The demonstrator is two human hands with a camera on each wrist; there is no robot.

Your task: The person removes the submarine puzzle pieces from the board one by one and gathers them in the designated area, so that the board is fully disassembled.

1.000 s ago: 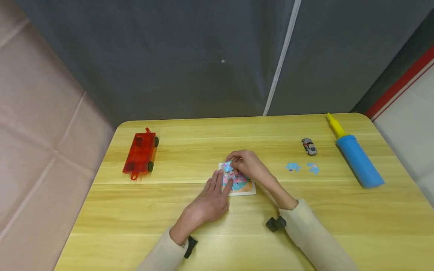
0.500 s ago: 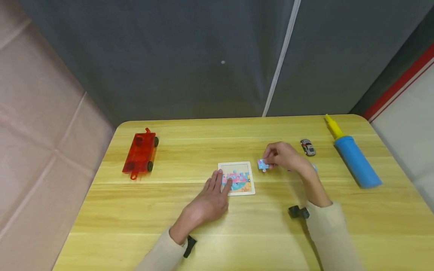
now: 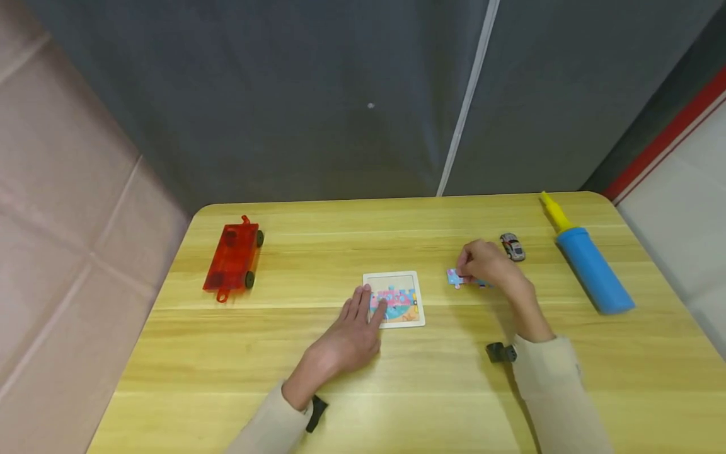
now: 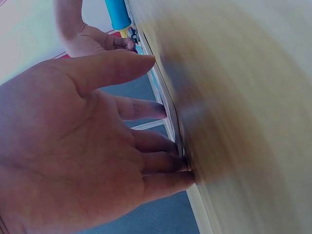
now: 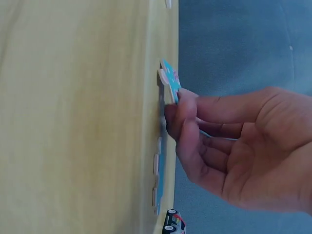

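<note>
A small square jigsaw puzzle (image 3: 421, 318) with a pale frame lies on the table, its lower part filled with pink, blue and orange pieces and its upper strip bare. My left hand (image 3: 351, 334) rests on its left side with fingers straight; in the left wrist view the fingertips (image 4: 163, 111) touch its edge. To the right, my right hand (image 3: 490, 263) pinches a blue and pink puzzle piece (image 3: 454, 277) between thumb and fingers. The right wrist view shows that piece (image 5: 170, 80) tilted above the table. Loose blue puzzle pieces (image 5: 159, 178) lie beneath, partly hidden by the hand in the head view.
A silver toy car (image 3: 513, 246) stands just beyond my right hand. Farther right lies a blue hand pump (image 3: 595, 271) with a yellow nozzle. On the left is a red toy wagon (image 3: 232, 257). A dark partition (image 3: 317, 126) rises behind the wooden table (image 3: 227, 353).
My right hand has lifted the puzzle piece away from the puzzle's upper left and carried it right, over the loose pieces. My left hand has stayed on the puzzle.
</note>
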